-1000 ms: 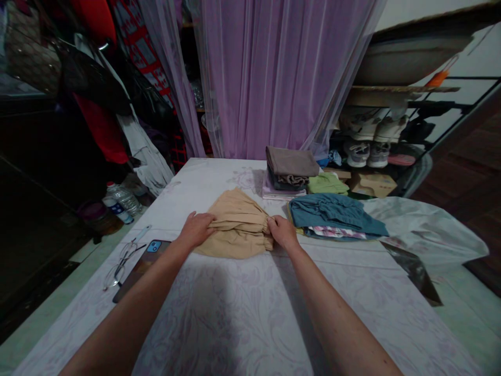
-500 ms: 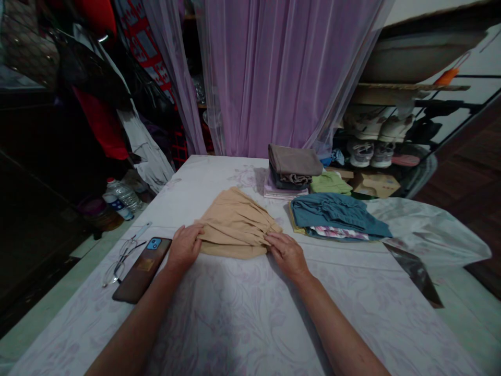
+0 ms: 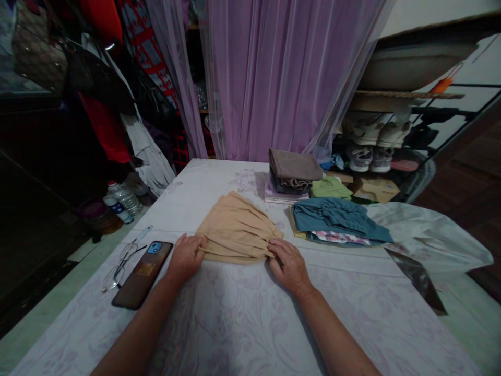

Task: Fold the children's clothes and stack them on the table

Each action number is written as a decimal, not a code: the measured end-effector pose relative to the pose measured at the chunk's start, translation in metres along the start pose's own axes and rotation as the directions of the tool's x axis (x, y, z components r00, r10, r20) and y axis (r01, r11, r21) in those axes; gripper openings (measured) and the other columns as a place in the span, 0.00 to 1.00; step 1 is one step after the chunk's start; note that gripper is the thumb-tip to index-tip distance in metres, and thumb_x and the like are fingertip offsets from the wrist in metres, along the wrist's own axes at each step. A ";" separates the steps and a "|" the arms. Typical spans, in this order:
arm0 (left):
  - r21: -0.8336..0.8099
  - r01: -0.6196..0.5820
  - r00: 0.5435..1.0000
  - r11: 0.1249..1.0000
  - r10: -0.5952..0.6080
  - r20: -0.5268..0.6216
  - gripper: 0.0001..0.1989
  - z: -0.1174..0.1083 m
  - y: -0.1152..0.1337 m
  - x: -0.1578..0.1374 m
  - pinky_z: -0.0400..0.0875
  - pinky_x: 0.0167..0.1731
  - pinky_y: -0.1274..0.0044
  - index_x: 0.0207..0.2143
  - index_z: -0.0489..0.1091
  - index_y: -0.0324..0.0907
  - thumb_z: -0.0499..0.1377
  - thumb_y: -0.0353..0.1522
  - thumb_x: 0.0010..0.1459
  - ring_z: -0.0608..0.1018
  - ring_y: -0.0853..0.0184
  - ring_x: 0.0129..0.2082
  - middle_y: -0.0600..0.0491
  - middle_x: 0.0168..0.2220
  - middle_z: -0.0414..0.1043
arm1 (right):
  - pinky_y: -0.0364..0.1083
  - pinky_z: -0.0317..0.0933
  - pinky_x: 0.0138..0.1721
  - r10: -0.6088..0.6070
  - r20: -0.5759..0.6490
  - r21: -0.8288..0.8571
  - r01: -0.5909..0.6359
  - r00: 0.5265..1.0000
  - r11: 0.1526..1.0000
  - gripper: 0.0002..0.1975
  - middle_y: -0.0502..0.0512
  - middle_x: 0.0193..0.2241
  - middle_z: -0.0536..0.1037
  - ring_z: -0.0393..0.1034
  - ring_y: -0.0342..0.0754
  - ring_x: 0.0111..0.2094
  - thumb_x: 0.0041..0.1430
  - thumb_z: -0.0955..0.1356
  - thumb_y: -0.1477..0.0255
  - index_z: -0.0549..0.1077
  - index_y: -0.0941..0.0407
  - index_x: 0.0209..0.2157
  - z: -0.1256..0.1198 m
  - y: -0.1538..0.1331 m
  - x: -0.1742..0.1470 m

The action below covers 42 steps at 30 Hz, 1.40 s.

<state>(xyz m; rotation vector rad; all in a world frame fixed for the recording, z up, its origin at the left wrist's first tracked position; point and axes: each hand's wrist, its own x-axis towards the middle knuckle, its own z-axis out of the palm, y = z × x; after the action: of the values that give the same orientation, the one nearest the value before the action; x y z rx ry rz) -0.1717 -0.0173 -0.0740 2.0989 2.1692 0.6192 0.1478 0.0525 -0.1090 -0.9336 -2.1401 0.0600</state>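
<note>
A tan garment with gathered pleats [image 3: 237, 227] lies folded on the table in front of me, narrow at the top and wide along its near edge. My left hand [image 3: 188, 256] grips its near left corner, fingers curled over the cloth. At the near right corner my right hand [image 3: 288, 263] pinches the fabric between thumb and fingers. The garment's exact kind cannot be made out. Just right of it lies a pile of folded clothes with a teal piece [image 3: 336, 219] on top.
A stack of folded clothes topped with a brown piece [image 3: 295, 164] stands at the back. A phone [image 3: 143, 274] and eyeglasses [image 3: 117, 269] lie at left on the flowered tablecloth [image 3: 235, 324]. A clear plastic bag [image 3: 434, 232] hangs over the right edge.
The near folds of the tan garment have shifted slightly, and both hands keep their hold at its corners. The whole view has moved a little.
</note>
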 end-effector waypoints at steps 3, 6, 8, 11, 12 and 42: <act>-0.014 0.010 0.998 1.000 -0.011 -0.061 0.10 -0.012 0.013 0.004 0.54 0.61 0.61 0.36 0.70 0.44 0.51 0.30 0.53 0.77 0.61 0.45 0.51 0.41 0.79 | 0.53 0.64 0.49 0.023 -0.002 0.032 -0.023 1.000 0.999 0.10 0.62 0.45 0.77 0.70 0.54 0.48 0.56 0.65 0.72 0.76 0.56 0.39 -0.001 -0.005 0.001; -0.033 -0.098 0.991 0.995 0.094 -0.098 0.15 -0.013 0.038 0.013 0.55 0.61 0.63 0.45 0.71 0.44 0.52 0.35 0.58 0.75 0.60 0.50 0.48 0.47 0.77 | 0.54 0.64 0.49 0.044 0.009 0.044 -0.044 0.999 0.998 0.09 0.62 0.45 0.77 0.70 0.54 0.47 0.57 0.66 0.71 0.75 0.56 0.38 -0.001 -0.008 0.002; -0.046 -0.206 0.977 0.977 0.203 -0.068 0.20 -0.003 0.054 0.018 0.54 0.62 0.64 0.53 0.69 0.43 0.52 0.39 0.61 0.70 0.58 0.57 0.46 0.54 0.72 | 0.53 0.64 0.49 0.043 0.014 0.043 -0.043 0.999 0.998 0.08 0.61 0.45 0.77 0.70 0.54 0.47 0.57 0.66 0.70 0.75 0.56 0.38 -0.002 -0.009 0.002; -0.035 -0.316 0.946 0.948 0.317 0.065 0.29 0.019 0.066 0.021 0.48 0.64 0.60 0.61 0.62 0.44 0.53 0.47 0.62 0.62 0.56 0.64 0.46 0.63 0.63 | 0.53 0.63 0.49 0.036 0.013 0.039 -0.036 0.999 0.999 0.08 0.62 0.45 0.76 0.69 0.54 0.47 0.57 0.66 0.70 0.75 0.56 0.38 -0.002 -0.009 0.002; -0.028 -0.333 0.935 0.943 0.334 0.118 0.31 0.026 0.065 0.020 0.47 0.65 0.59 0.62 0.61 0.45 0.53 0.49 0.61 0.61 0.55 0.65 0.46 0.64 0.61 | 0.53 0.63 0.48 0.036 0.012 0.037 -0.037 0.999 0.999 0.08 0.62 0.45 0.76 0.69 0.54 0.47 0.57 0.66 0.70 0.75 0.56 0.38 -0.002 -0.009 0.001; 0.272 -0.334 0.870 0.902 0.184 0.458 0.15 -0.056 -0.006 0.078 0.68 0.39 0.73 0.45 0.71 0.44 0.47 0.35 0.65 0.79 0.61 0.38 0.48 0.37 0.79 | 0.60 0.45 0.59 0.082 0.192 -0.011 -0.082 0.978 0.997 0.17 0.57 0.38 0.79 0.69 0.55 0.47 0.55 0.70 0.58 0.73 0.54 0.41 0.018 -0.051 0.022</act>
<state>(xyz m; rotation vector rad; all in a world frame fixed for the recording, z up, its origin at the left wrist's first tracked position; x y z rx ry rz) -0.2008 0.0449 -0.0069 2.4347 1.8596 -0.2283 0.0959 0.0336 -0.0908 -1.0548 -2.2776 0.1958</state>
